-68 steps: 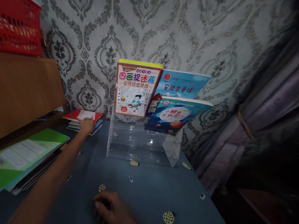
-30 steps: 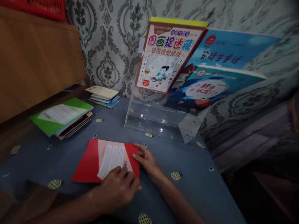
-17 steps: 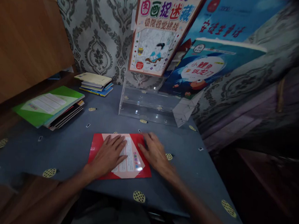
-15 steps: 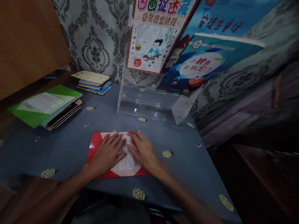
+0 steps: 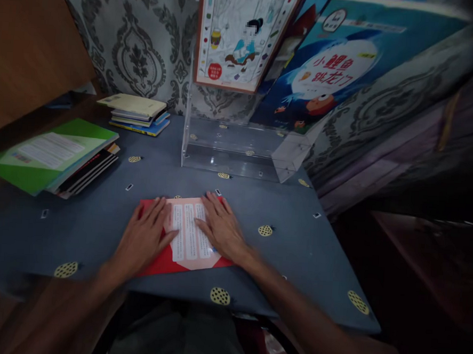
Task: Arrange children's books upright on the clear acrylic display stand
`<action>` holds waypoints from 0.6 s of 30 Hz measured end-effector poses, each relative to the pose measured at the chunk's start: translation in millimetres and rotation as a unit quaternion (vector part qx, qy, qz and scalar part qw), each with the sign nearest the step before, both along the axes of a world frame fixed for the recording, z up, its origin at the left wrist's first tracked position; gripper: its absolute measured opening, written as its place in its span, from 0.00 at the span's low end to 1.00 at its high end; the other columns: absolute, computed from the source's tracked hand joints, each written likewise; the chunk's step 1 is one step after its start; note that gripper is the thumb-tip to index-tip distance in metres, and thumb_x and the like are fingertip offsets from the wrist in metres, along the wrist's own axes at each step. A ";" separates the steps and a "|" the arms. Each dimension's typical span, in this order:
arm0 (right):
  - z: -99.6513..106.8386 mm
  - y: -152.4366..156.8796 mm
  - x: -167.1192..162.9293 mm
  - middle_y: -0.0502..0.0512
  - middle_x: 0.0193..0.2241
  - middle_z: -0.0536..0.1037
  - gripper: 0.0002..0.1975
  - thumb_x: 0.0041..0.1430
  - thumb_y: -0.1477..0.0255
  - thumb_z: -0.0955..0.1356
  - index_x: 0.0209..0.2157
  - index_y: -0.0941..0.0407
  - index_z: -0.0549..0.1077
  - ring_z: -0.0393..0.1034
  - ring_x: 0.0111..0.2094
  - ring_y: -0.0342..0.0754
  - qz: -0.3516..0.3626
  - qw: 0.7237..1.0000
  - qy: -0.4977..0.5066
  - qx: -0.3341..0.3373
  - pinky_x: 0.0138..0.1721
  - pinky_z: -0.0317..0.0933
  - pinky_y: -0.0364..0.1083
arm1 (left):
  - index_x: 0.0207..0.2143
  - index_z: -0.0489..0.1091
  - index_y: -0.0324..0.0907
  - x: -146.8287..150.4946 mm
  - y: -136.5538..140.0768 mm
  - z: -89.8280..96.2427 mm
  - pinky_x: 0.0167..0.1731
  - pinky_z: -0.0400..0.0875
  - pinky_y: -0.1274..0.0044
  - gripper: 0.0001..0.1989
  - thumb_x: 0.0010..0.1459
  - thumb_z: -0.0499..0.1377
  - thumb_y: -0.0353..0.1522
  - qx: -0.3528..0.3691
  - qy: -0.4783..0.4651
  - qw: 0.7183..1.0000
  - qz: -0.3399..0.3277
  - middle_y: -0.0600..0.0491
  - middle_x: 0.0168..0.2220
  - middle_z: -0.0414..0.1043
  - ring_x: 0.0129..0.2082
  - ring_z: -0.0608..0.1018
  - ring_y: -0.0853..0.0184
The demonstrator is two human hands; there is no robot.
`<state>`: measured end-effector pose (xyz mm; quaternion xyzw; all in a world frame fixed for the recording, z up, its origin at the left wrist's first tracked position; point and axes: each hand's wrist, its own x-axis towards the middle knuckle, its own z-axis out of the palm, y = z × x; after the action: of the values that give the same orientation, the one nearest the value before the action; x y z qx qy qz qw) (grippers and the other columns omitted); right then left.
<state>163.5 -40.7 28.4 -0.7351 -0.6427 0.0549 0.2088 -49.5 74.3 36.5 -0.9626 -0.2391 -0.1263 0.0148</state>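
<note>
At the far left stands a brown wooden panel [image 5: 28,41], and beside it the patterned wallpaper [image 5: 139,59] covers the wall. Below the panel, a stack of books with a green cover on top [image 5: 49,152] lies on the dark blue tablecloth [image 5: 298,223], which has a print of yellow pineapples. Just behind it and a little to the right is a smaller stack of books with a pale yellow cover on top [image 5: 134,105]. Near the front edge of the table, the left hand [image 5: 140,235] lies with its palm down on the left part of a red book [image 5: 193,233]; it is not closed, and the thumb is spread toward the middle. The red book lies flat, with white panels of small text facing up. The right hand [image 5: 225,230] rests on its right part in the same manner, extended and without grasping. Behind the red book, well apart from the hands, there is a clear acrylic book stand [image 5: 233,163]. It bears a brown-bordered picture book [image 5: 245,38] and, to the right, a blue children's book [image 5: 327,70], tilted. Farther right hangs a purplish curtain [image 5: 381,170], tied with a yellowish band [image 5: 448,120].
</note>
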 end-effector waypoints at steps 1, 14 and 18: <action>0.2 -1.4 0.3 0.71 0.68 0.60 0.32 0.72 0.55 0.57 0.67 0.63 0.61 0.49 0.71 0.59 -0.006 1.000 -0.010 -0.007 0.70 0.46 0.65 | 0.66 0.61 0.34 -6.7 1.2 0.7 0.63 0.59 0.53 0.31 0.71 0.42 0.45 0.000 -0.001 1.000 0.014 0.36 0.68 0.60 0.68 0.64 0.50; -1.7 -18.4 0.0 0.69 0.71 0.54 0.33 0.73 0.54 0.54 0.69 0.61 0.57 0.47 0.72 0.62 -0.071 0.993 -0.079 -0.052 0.68 0.46 0.67 | 0.64 0.60 0.30 -21.7 2.0 6.7 0.62 0.59 0.50 0.33 0.71 0.40 0.46 -0.017 0.004 0.999 0.051 0.34 0.67 0.60 0.67 0.64 0.48; -4.6 -38.2 -1.9 0.67 0.71 0.55 0.33 0.73 0.55 0.54 0.70 0.60 0.55 0.44 0.72 0.61 -0.075 0.990 -0.107 -0.056 0.69 0.45 0.66 | 0.62 0.64 0.31 -20.9 -0.1 11.0 0.61 0.60 0.50 0.30 0.70 0.42 0.43 -0.010 -0.005 0.998 0.059 0.33 0.65 0.64 0.66 0.67 0.46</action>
<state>161.5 -78.9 23.9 -0.7931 -0.6006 -0.0037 0.1014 -70.4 74.2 47.5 -0.9465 -0.2963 -0.1273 0.0117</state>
